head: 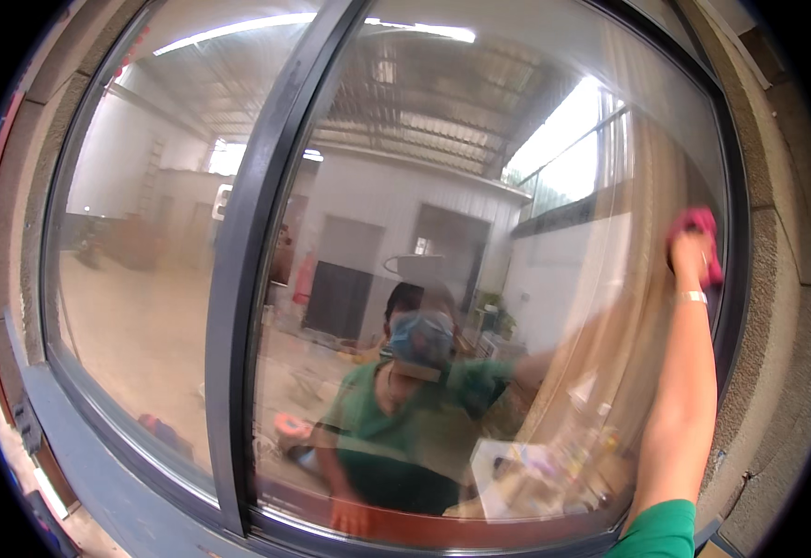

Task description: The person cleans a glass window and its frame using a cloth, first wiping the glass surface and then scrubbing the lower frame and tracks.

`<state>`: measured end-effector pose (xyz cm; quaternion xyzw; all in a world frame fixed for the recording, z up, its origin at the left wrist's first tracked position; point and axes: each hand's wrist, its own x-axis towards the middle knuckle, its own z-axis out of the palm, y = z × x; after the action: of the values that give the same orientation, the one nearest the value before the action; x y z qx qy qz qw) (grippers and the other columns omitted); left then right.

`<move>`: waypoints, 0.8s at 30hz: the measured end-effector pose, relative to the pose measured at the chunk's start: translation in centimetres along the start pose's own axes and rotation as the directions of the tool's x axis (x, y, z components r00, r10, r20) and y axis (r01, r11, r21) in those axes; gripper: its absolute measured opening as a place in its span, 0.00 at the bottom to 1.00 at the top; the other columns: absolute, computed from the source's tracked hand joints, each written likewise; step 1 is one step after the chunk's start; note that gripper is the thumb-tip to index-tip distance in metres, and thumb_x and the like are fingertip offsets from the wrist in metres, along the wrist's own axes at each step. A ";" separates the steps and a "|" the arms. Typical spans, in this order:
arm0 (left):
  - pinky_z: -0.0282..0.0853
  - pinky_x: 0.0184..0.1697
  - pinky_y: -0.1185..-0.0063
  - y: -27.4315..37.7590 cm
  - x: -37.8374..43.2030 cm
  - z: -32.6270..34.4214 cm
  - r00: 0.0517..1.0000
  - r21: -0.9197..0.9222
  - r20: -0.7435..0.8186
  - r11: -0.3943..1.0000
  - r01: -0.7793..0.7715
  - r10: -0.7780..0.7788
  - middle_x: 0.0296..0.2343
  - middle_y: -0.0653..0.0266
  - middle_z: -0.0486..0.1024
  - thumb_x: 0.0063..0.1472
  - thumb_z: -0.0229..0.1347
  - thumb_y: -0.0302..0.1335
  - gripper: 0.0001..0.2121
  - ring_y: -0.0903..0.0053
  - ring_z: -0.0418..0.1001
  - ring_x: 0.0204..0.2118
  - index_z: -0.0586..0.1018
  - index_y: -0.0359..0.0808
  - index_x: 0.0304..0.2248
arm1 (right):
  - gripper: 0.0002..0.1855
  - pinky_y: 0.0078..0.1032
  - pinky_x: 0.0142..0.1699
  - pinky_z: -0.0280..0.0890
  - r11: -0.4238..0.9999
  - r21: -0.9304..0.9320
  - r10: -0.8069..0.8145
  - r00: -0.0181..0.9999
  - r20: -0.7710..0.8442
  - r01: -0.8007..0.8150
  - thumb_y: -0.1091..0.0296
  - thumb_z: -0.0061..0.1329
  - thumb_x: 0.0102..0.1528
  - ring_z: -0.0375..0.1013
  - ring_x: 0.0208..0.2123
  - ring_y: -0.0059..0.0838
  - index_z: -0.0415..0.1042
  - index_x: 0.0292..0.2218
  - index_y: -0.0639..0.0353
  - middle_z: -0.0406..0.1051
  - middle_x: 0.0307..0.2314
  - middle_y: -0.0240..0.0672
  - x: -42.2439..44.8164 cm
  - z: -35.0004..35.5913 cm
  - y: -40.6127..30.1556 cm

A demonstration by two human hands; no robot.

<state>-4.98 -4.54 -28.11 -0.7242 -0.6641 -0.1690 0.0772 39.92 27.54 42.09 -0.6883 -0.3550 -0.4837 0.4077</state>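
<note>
My right hand (690, 252) presses a crumpled pink cloth (705, 222) against the window glass (405, 181), close to the right side of its dark metal frame (738, 230). The arm is stretched upward, with a light band (692, 297) at the wrist. Part of the cloth hangs below the hand. My left hand is out of direct view; the pane mirrors a lowered arm at the lower left. A dark vertical bar (245, 279) divides this pane from the left pane (133, 293).
Rough stone-like trim (768, 279) borders the window on the right. Below runs a grey-blue sill (98, 446). A beige curtain (646, 209) shows behind the glass at the right. Reflections of a large roofed room and a masked person cover much of the panes.
</note>
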 end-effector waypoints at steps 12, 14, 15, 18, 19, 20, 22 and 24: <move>0.49 0.53 0.58 -1.8 -0.3 1.9 0.987 -0.008 -0.157 1.000 -0.028 0.026 0.47 0.55 0.61 0.54 0.43 0.41 0.21 0.57 0.53 0.54 0.70 0.38 0.44 | 0.29 0.38 0.56 0.48 0.085 0.330 -0.388 0.337 -0.858 0.940 0.49 0.38 0.47 0.56 0.52 0.36 0.63 0.50 0.48 0.61 0.47 0.36 -24.5 -31.4 -35.8; 0.49 0.53 0.58 -2.8 -0.4 4.5 0.981 0.074 -0.194 0.997 -0.005 0.020 0.48 0.55 0.61 0.54 0.44 0.41 0.21 0.58 0.52 0.54 0.70 0.39 0.44 | 0.28 0.36 0.57 0.49 -0.004 0.389 -0.486 0.338 -0.806 0.921 0.46 0.36 0.49 0.55 0.53 0.37 0.64 0.49 0.48 0.59 0.49 0.34 -22.3 -30.4 -33.3; 0.50 0.53 0.58 -3.0 -0.3 4.6 0.978 0.089 -0.206 0.996 -0.007 0.025 0.48 0.56 0.62 0.54 0.44 0.41 0.21 0.58 0.53 0.54 0.70 0.39 0.44 | 0.28 0.37 0.56 0.50 0.046 0.463 -0.489 0.424 -0.762 0.885 0.46 0.34 0.49 0.55 0.54 0.38 0.63 0.49 0.46 0.58 0.50 0.34 -20.2 -29.6 -31.8; 0.50 0.53 0.59 -3.6 -1.3 4.2 0.971 0.118 -0.239 0.993 0.020 0.009 0.47 0.57 0.62 0.53 0.45 0.41 0.21 0.58 0.54 0.54 0.70 0.40 0.45 | 0.32 0.33 0.56 0.51 0.190 0.783 -0.541 0.729 -0.420 0.592 0.45 0.33 0.49 0.50 0.57 0.39 0.52 0.54 0.46 0.46 0.57 0.37 -12.8 -26.2 -24.9; 0.50 0.53 0.59 -4.0 -1.1 4.6 0.967 0.110 -0.253 0.994 0.012 0.017 0.47 0.58 0.63 0.53 0.45 0.41 0.21 0.59 0.55 0.54 0.70 0.40 0.45 | 0.33 0.31 0.57 0.49 0.256 0.774 -0.437 0.784 -0.441 0.579 0.44 0.33 0.50 0.46 0.59 0.40 0.51 0.55 0.45 0.41 0.58 0.41 -9.6 -22.7 -22.5; 0.50 0.53 0.59 -4.3 -1.3 5.2 0.964 0.101 -0.265 0.995 0.017 0.010 0.47 0.58 0.63 0.53 0.46 0.42 0.22 0.59 0.55 0.54 0.70 0.41 0.45 | 0.34 0.30 0.58 0.48 0.382 0.794 -0.336 0.871 -0.357 0.473 0.43 0.33 0.50 0.44 0.59 0.42 0.49 0.56 0.44 0.41 0.58 0.43 -7.5 -20.1 -19.4; 0.50 0.53 0.59 -6.2 -1.8 7.8 0.948 0.113 -0.306 0.992 -0.058 0.090 0.47 0.60 0.64 0.52 0.46 0.42 0.22 0.59 0.56 0.53 0.69 0.41 0.45 | 0.34 0.41 0.57 0.47 0.561 0.768 -0.166 0.951 -0.260 0.308 0.43 0.32 0.50 0.45 0.59 0.42 0.51 0.55 0.45 0.40 0.58 0.37 -5.2 -15.6 -12.0; 0.51 0.53 0.59 -7.0 -1.0 8.3 0.945 0.118 -0.297 0.987 -0.106 0.137 0.47 0.60 0.64 0.52 0.47 0.42 0.22 0.60 0.57 0.53 0.69 0.41 0.45 | 0.35 0.43 0.57 0.45 0.764 0.637 -0.014 0.988 -0.151 0.109 0.40 0.31 0.51 0.43 0.59 0.43 0.50 0.56 0.43 0.42 0.58 0.38 -3.6 -10.4 -4.6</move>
<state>-10.77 -1.98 -36.97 -0.7245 -0.6058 -0.2398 0.2250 30.94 19.72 41.68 -0.4602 -0.4925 -0.3923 0.6259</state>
